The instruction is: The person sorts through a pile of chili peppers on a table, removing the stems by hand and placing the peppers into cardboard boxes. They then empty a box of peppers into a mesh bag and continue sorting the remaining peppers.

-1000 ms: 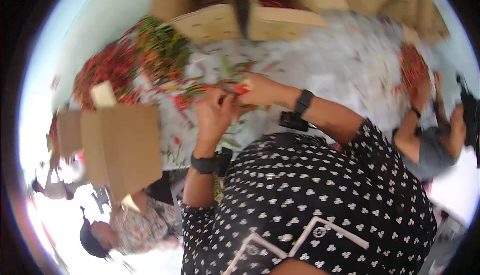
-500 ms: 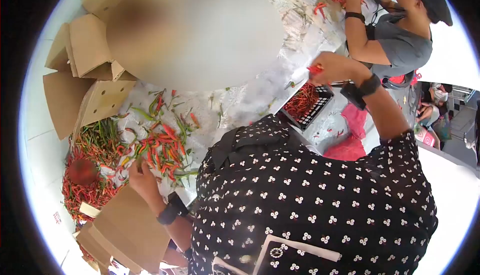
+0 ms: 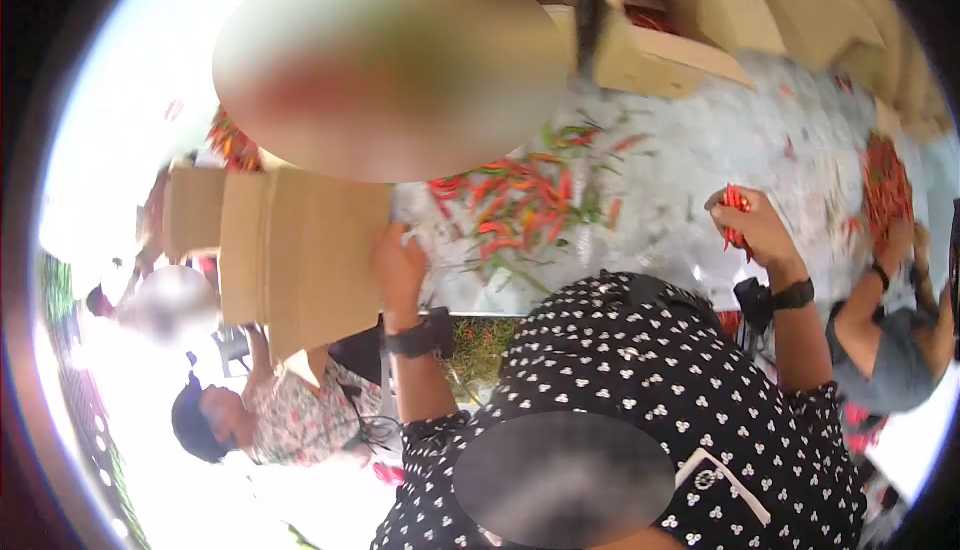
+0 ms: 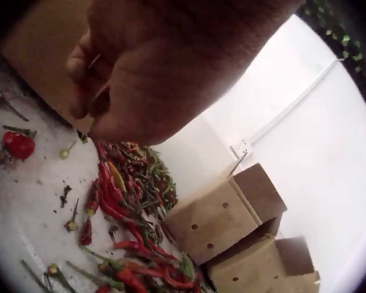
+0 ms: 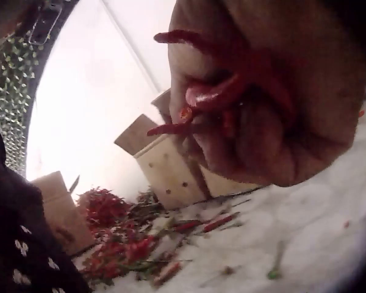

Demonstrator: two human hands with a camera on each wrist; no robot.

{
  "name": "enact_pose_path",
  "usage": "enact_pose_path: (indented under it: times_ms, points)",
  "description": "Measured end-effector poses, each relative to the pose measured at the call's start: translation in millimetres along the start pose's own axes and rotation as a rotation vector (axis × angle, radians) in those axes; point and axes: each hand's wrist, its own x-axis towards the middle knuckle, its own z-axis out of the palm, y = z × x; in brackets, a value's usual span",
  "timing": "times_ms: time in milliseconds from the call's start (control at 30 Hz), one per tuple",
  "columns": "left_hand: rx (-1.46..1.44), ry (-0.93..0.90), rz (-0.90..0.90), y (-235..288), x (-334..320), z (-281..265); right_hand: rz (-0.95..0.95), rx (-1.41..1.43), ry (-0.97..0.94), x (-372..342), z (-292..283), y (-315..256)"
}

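Note:
My right hand (image 3: 755, 230) is over the white tabletop, its fingers curled round several red chillies (image 3: 735, 220). In the right wrist view, tips of these chillies (image 5: 216, 91) stick out between the fingers. At the near left, my left hand (image 3: 400, 265) overlaps the side of a cardboard box (image 3: 320, 250). Its fingers are loosely bent in the left wrist view, and nothing shows between them. Loose red, orange and green chillies (image 3: 520, 200) lie spread between the two hands. A blurred patch covers the far left of the head view.
Open cardboard boxes (image 3: 680, 60) stand along the back. Another red chilli heap (image 3: 885, 185) lies at the far right, beside a person in a grey shirt (image 3: 890, 360). A person in a flowered top (image 3: 305, 415) is at the left. Scattered stems and bits lie on the tabletop (image 3: 670, 190).
A second ago both hands were together over the loose chillies; now they are far apart. Half a second ago my right hand held red chillies above a black crate. The head view has swung round.

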Motion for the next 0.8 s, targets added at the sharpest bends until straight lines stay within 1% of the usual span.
enact_pose_path:
  times_ms: [33,67,100,133,167,233,267,333,367,433,500,567,633,667,733,767,800]
  points:
    - [-0.050,-0.030,-0.036,-2.8,-1.7,5.2,0.004,0.015,-0.046,4.3,12.2,-12.2]
    - [-0.062,0.014,-0.071,0.6,-0.8,6.7,0.006,0.025,-0.082,9.5,22.3,-24.1]
    - [-0.145,0.017,-0.018,4.9,3.9,13.5,-0.045,0.078,-0.121,31.3,31.1,-17.6]
    - [-0.230,0.026,0.045,10.2,4.2,15.7,-0.076,0.044,-0.139,37.1,40.3,-23.7]
    - [-0.244,0.062,0.019,17.3,6.9,16.8,-0.070,0.047,-0.176,42.6,51.6,-32.6]
    - [-0.323,0.037,0.123,34.4,16.8,16.8,-0.056,0.030,-0.246,48.7,70.0,-48.4]
    - [-0.329,0.065,0.113,42.2,21.3,18.8,-0.078,0.010,-0.255,52.7,77.6,-51.3]
    - [-0.296,0.052,0.176,55.6,27.7,25.7,-0.108,0.025,-0.290,60.8,90.0,-51.6]
    - [-0.301,0.063,0.170,57.8,31.0,33.5,-0.064,0.022,-0.326,62.5,94.8,-54.7]
    - [-0.144,-0.039,0.102,60.6,38.5,48.2,-0.052,0.014,-0.356,64.7,105.2,-59.4]
    - [-0.140,-0.045,0.101,56.8,40.1,54.7,-0.018,-0.017,-0.401,64.1,115.1,-65.2]
    - [-0.131,-0.056,0.103,56.3,39.0,52.4,-0.036,0.004,-0.406,64.5,128.0,-64.3]
    - [-0.192,-0.044,0.104,54.0,35.3,48.0,-0.051,0.016,-0.435,71.4,136.7,-59.1]
    - [-0.188,-0.037,0.100,51.2,35.7,49.2,-0.058,0.014,-0.442,77.7,141.0,-53.5]
    - [-0.101,-0.079,0.126,45.4,37.9,55.2,-0.085,-0.022,-0.441,87.8,148.7,-45.0]
    - [-0.114,-0.064,0.133,42.3,38.4,56.8,-0.043,-0.022,-0.430,89.6,150.9,-44.4]
    - [-0.113,-0.054,0.123,40.6,37.6,59.2,-0.050,-0.029,-0.439,90.7,153.4,-44.6]
